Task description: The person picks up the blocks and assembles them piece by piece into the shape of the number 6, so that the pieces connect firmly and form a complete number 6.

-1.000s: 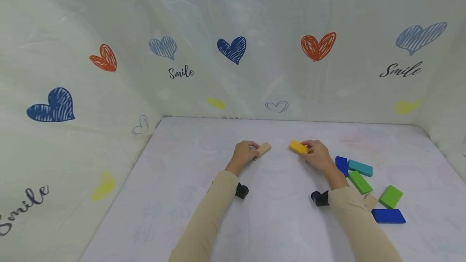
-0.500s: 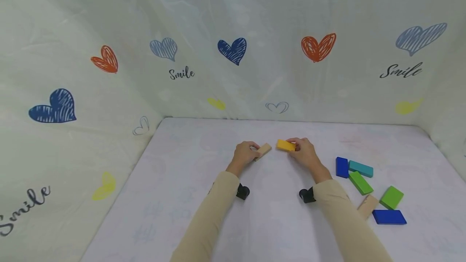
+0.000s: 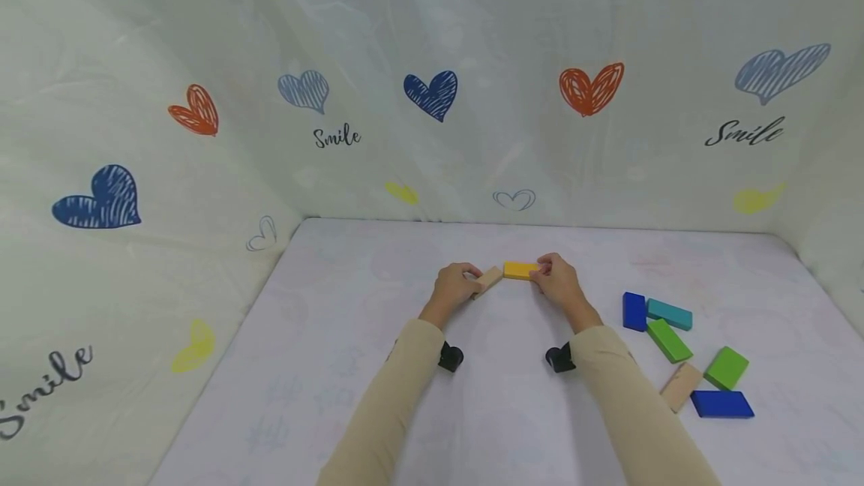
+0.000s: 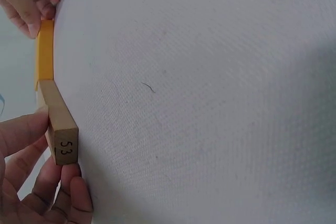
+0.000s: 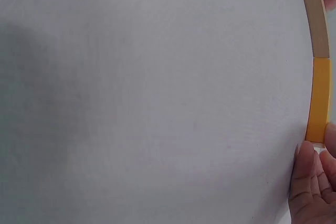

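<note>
My left hand (image 3: 451, 289) pinches a plain wooden block (image 3: 489, 280) that lies slantwise on the table; in the left wrist view the end of this wooden block (image 4: 66, 145) bears the number 53. With thumb and fingers my right hand (image 3: 559, 282) grips the right end of a yellow block (image 3: 519, 271). End to end, the yellow block (image 4: 45, 51) and the wooden one meet at an angle in the left wrist view. The right wrist view shows the same yellow block (image 5: 319, 98) against the wooden block (image 5: 315, 19).
To the right lie a blue block (image 3: 634, 311), a teal block (image 3: 669, 313), a green block (image 3: 669, 340), a second green block (image 3: 726, 367), a wooden block (image 3: 682, 386) and another blue block (image 3: 722, 404). A patterned cloth wall (image 3: 513, 156) rises behind the white table (image 3: 337, 298).
My right hand has moved left with the yellow block, turning it until its end reaches the wooden block. My left hand has stayed in place, still gripping the wooden block.
</note>
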`<state>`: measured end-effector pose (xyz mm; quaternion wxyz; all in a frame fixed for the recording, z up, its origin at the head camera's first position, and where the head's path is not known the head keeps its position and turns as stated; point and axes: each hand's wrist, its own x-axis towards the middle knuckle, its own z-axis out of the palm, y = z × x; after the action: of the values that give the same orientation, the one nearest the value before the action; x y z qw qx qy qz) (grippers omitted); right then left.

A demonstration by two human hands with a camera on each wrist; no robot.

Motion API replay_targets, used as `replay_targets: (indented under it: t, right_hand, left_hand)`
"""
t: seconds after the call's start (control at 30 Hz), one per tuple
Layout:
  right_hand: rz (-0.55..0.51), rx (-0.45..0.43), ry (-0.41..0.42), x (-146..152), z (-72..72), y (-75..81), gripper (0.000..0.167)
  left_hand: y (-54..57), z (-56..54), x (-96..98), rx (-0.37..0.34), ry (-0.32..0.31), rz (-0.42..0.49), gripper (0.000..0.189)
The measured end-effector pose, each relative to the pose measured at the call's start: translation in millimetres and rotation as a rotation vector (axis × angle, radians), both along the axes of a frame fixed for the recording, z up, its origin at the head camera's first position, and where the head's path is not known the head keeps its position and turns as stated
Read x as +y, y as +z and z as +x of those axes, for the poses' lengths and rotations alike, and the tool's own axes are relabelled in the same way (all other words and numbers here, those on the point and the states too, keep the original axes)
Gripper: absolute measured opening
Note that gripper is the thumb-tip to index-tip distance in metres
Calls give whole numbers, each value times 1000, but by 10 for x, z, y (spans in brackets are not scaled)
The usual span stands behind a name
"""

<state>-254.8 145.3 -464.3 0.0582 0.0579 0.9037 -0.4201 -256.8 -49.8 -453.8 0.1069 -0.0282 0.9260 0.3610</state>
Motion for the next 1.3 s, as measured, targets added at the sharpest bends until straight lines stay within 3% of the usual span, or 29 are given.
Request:
replay_targets:
  t: [0.13,0.77,1.07,1.3]
  right_hand:
    - [-20,-15,-55,-18,9,1,35]
    - [81,15,-112,-119,-94,36,31]
    - [106,-53,-91,-139,-122,54,40]
    - [154,-35,-79,-161,-95,43,42]
  left_hand:
    - [-4,5,-6,13,-8,-1,22]
    - [-15,28,7,35,29,16,21]
    - [-32,37,29,35,56,25,20]
    - [-26,52,24,45,55,29,21]
